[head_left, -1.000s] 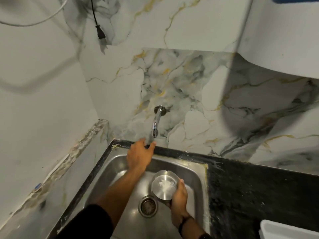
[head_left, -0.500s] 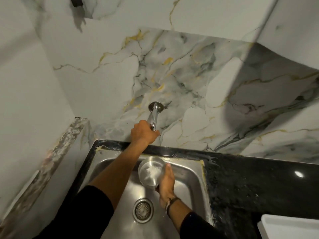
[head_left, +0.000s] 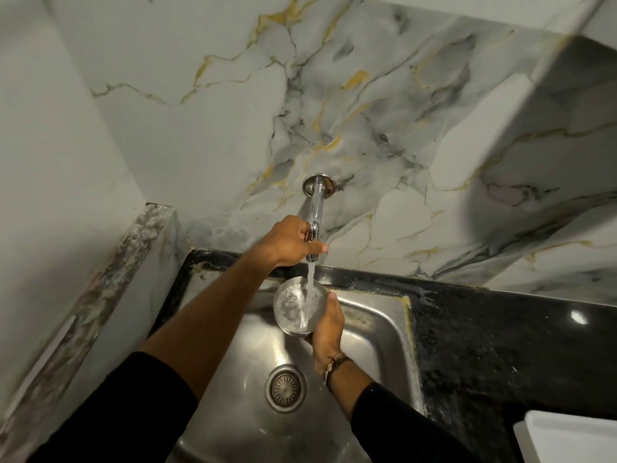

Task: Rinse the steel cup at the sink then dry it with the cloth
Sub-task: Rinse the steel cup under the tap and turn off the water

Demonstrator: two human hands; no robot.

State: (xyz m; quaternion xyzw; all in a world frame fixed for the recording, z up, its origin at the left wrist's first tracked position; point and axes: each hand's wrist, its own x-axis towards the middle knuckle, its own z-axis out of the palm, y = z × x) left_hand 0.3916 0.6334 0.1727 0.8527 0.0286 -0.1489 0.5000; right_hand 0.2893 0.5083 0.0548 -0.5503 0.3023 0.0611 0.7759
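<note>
The steel cup (head_left: 295,307) is held tilted over the steel sink (head_left: 377,332), directly under the chrome wall tap (head_left: 315,208). A stream of water (head_left: 310,279) falls from the spout into the cup. My right hand (head_left: 325,329) grips the cup from its right side and below. My left hand (head_left: 287,243) is closed around the tap's lower end. No cloth is visible.
The sink drain (head_left: 286,389) lies below the cup. A black countertop (head_left: 500,345) runs to the right, with a white tray (head_left: 567,436) at its near right corner. A marble wall stands behind and a marble ledge (head_left: 100,289) runs along the left.
My left hand reached up and closed on the tap, and water now runs. My right hand raised the cup under the spout.
</note>
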